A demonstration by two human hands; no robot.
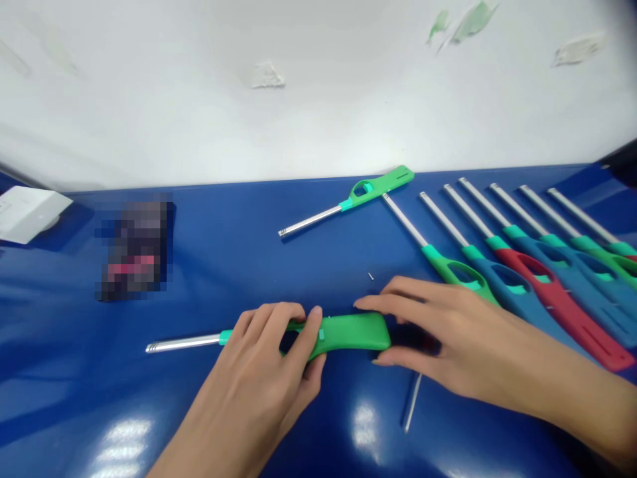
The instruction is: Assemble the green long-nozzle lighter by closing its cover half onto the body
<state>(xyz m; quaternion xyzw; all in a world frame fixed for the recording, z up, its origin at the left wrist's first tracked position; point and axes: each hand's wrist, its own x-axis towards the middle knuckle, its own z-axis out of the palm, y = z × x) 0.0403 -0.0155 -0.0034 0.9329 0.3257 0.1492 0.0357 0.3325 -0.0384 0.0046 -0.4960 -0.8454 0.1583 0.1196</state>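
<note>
A green gas lighter (pixel 355 332) with a long metal nozzle lies crosswise in front of me, the nozzle pointing left. My left hand (pixel 269 352) is wrapped round it at the trigger opening, thumb across the top. Thumb and forefinger of my right hand (pixel 448 325) reach around the butt end of its handle. Under that palm shows a dark and red handle (pixel 428 342), and a thin metal shaft (pixel 412 403) sticks out below the thumb; together they look like a screwdriver. The hand covers most of it, and its other fingers are partly hidden.
Several lighters (pixel 562 305) in green, blue and red lie in a slanted row at the right. Another green lighter (pixel 383 184) rests near the back edge. A tiny metal piece (pixel 371 276), a blurred dark object (pixel 139 249) and a white box (pixel 30 212) are on the blue table.
</note>
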